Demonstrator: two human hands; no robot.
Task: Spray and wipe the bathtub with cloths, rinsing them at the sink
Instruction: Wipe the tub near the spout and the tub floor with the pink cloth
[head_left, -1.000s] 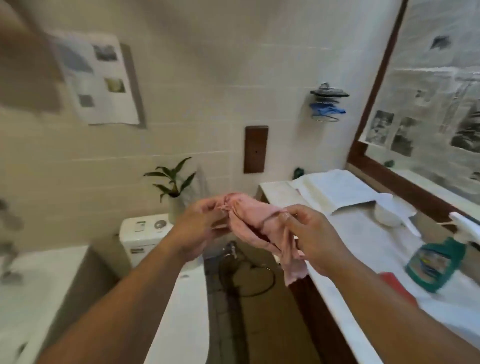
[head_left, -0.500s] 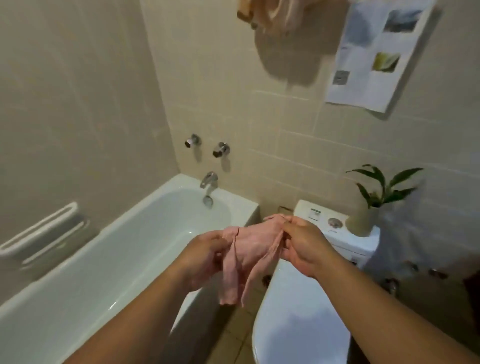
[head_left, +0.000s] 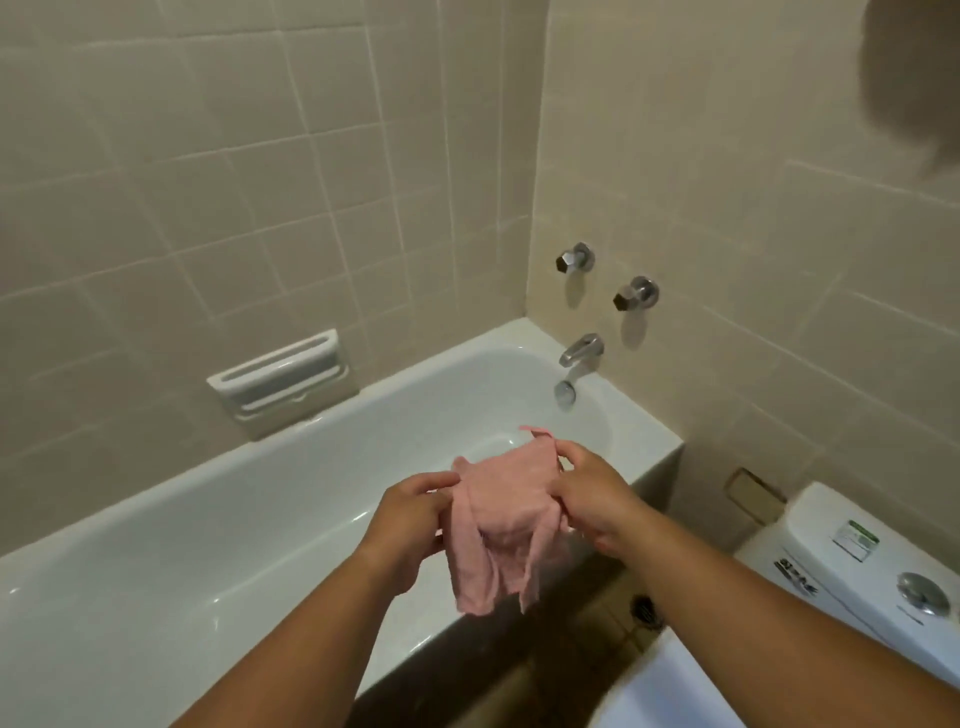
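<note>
Pinching pink cloth, edges hidden: left hand, right hand.

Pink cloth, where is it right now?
Head view, centre: the cloth hangs between the left hand and right hand, both gripping it, over the near rim of the bathtub.

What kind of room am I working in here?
A home bathroom, most likely. A white bathtub runs along the tiled wall, with a spout and two taps above its far end, and a toilet tank stands at the right. The left hand and right hand hold a pink cloth.
</note>
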